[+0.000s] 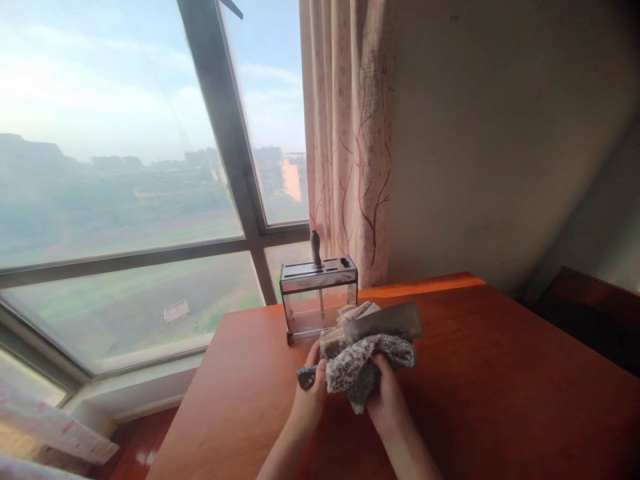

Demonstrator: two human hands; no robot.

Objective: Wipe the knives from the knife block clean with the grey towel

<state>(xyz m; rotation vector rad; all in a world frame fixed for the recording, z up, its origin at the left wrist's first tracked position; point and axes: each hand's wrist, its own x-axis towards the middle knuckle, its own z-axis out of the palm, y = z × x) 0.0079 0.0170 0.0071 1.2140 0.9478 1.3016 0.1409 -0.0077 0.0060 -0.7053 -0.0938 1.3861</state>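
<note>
Left grip (pixel 311 393) holds a cleaver (pixel 387 321) by its handle, right grip (pixel 385 395) a cloth (pixel 357 360) around its blade, lower centre; a rack (pixel 306 287) stands mid-frame on the worktop (pixel 480 373).

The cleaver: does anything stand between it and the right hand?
Yes. The fluffy grey cloth lies between the cleaver and the thumb of the right hand. The other fingers are mostly hidden, so I cannot judge those.

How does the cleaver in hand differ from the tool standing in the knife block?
The cleaver has a broad, flat blade; the standing tool shows a thin shaft. The cleaver slants, its handle in the left hand; the standing tool is upright in the transparent knife block. Both have dark handles.
</note>
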